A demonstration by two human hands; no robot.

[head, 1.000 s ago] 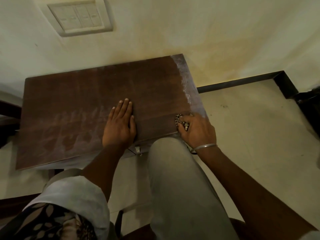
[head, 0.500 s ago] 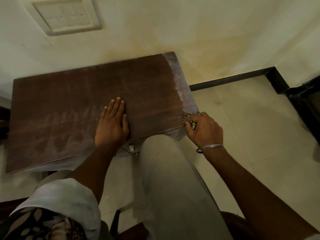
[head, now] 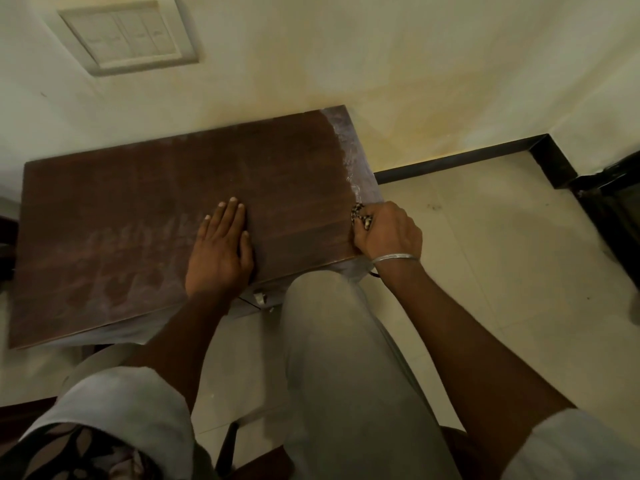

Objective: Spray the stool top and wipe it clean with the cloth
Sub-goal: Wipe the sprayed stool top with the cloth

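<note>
Farther up the right edge of the stool top (head: 138,209) now, the right hand (head: 389,233) grips the checked cloth (head: 360,216); the left hand (head: 220,251) presses flat.

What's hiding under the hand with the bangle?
A patterned cloth is bunched in the right hand, at the right edge of the stool top. Only a little bit peeks out; the rest is covered by the hand.

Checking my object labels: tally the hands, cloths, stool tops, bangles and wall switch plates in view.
hands: 2 (left hand, right hand)
cloth: 1
stool top: 1
bangle: 1
switch plate: 1
total: 6
</note>
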